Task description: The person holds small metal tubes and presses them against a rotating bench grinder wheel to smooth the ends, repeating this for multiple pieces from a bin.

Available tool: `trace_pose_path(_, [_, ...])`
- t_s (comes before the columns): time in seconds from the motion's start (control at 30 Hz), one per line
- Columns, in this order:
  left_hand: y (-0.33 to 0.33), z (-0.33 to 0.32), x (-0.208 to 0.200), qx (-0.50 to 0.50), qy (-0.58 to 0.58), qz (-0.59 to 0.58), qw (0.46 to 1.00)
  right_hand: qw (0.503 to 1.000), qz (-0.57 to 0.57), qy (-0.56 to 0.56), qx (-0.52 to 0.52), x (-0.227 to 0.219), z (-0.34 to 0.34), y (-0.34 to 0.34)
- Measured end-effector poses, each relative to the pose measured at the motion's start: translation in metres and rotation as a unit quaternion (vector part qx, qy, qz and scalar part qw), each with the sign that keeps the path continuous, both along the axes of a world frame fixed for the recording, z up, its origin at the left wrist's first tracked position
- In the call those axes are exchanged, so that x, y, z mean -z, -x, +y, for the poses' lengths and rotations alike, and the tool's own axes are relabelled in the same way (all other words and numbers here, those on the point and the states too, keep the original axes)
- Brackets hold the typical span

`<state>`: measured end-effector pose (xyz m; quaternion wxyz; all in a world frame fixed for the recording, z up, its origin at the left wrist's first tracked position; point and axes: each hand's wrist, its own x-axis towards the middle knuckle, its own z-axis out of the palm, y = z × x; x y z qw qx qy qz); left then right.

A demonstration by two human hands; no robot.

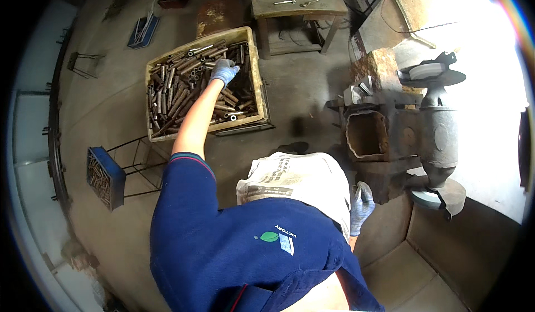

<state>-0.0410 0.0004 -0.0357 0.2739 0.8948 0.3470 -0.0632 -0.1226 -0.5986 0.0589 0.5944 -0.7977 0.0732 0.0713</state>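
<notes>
My left hand (224,72), in a blue and grey work glove, reaches into a large yellowish bin (253,67) heaped with short metal tubes (178,97). Its fingers are curled down at the pile near the bin's far right; what lies in them is hidden. Brown, rusty-looking tubes lie around it in many directions, and a few show bright ends. My right hand (362,207), in a matching glove, hangs low beside the right edge of my white apron (301,178). Its fingers are loosely bent and apart, with nothing seen in them.
To the right stands a bench grinder (440,139) with wheels at both ends, beside a dark open-fronted metal box (366,133). A blue tray (106,178) of small parts rests on a thin-legged stand at left. Wrenches (319,0) lie on a workbench (301,8) at the back.
</notes>
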Motion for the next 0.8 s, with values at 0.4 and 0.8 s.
trace_pose_path(0.4, [-0.066,-0.034,0.014,-0.199,-0.104,0.061,0.972,0.995,-0.028,0.086,0.036,0.003,-0.026,0.027])
trace_pose_path(0.8, [-0.038,-0.048,0.013,-0.034,-0.127,0.069,0.989,0.992,-0.027,0.106,0.057,0.000,-0.030,0.030])
